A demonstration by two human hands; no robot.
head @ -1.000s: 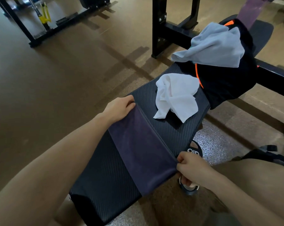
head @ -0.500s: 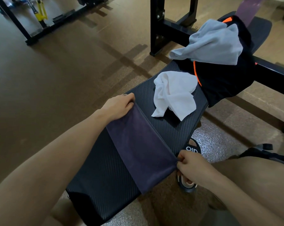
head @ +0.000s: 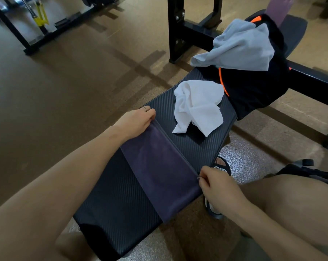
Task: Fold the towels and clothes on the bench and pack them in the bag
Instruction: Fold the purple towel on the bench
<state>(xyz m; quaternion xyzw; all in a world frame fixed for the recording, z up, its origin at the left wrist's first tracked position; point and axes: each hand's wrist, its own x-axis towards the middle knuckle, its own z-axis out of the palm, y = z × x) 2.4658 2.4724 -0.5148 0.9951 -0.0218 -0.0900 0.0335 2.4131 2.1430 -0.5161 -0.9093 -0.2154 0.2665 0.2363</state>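
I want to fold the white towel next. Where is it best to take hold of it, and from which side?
The white towel lies crumpled on the bench, beyond the purple towel. Probably best to pinch the two loose pointed ends hanging toward the person, coming from the near side. Those ends lie free and flat, while the far part is bunched near the black garment.

Both forearms bare, no sleeves in view. Left hand (head: 135,120) has a thin ring on one finger. Right hand (head: 218,187): no ring visible. Legs bare at the knees; dark shorts hem (head: 310,173) on right thigh. Black slide sandal (head: 220,169) w/ white lettering on strap, pale footbed.
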